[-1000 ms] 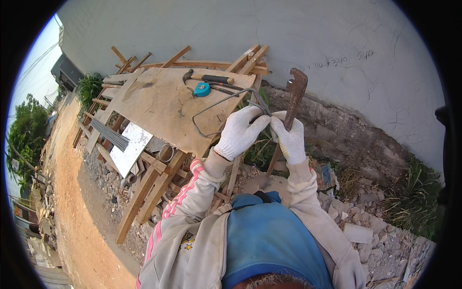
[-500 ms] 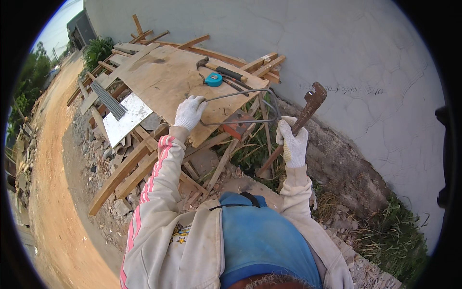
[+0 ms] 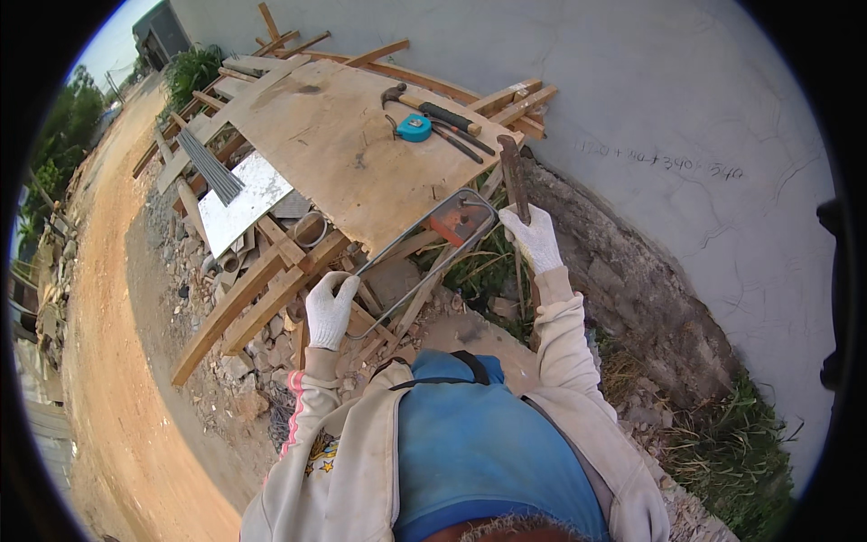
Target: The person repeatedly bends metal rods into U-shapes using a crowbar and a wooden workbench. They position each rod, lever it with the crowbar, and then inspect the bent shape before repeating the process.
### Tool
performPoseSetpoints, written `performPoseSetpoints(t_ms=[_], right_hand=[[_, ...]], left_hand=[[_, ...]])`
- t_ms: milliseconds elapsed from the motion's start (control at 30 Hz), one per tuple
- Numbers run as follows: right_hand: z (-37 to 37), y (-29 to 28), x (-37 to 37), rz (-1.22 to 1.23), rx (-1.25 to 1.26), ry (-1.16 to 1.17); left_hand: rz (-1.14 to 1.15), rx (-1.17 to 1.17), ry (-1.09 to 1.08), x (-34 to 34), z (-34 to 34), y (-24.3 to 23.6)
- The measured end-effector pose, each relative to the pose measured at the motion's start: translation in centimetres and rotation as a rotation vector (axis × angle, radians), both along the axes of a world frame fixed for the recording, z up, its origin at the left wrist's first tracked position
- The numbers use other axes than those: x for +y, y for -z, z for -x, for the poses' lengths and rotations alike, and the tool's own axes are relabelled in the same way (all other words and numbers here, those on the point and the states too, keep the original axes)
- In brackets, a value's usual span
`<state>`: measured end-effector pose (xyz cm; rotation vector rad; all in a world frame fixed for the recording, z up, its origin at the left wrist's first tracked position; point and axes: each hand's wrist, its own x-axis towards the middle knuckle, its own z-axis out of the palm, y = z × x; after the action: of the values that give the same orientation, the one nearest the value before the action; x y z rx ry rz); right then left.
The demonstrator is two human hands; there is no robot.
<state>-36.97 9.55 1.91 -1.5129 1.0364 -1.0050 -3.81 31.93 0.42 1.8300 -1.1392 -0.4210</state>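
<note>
My left hand, in a white glove, is closed on one end of a bent steel rod shaped into a long rectangular loop. The loop slants away to the right, and its far end lies close to my right hand. That hand, also gloved, is wrapped round a rusty bar with a hooked head, a rebar bending wrench. Its head points away from me, and part of its shaft is hidden by the glove. Beneath the loop, an orange-red metal block sits at the corner of the bench.
On the plywood top lie a claw hammer, a teal tape measure and dark pincers. Thin steel rods rest beside a white panel. Timber beams jut toward me over rubble. A grey wall stands right.
My left hand has come back toward my body, tilting the rod loop down to the left. My right hand has moved slightly forward, and the wrench now points more straight ahead.
</note>
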Motion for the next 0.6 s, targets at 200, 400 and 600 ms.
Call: performPoseSetpoints(t_ms=[200, 400, 600], right_hand=[[-3.0, 3.2, -2.4, -0.136, 0.071, -0.08], [-3.3, 4.5, -3.0, -0.108, 0.064, -0.063], [-3.6, 4.6, -2.8, -0.106, 0.128, -0.009]], left_hand=[[0.008, 0.044, -0.137, 1.8, -1.4, 3.0], [0.049, 0.339, -0.17, 1.9, -2.3, 4.5], [-0.035, 0.475, -0.207, 4.0, -2.8, 5.4]])
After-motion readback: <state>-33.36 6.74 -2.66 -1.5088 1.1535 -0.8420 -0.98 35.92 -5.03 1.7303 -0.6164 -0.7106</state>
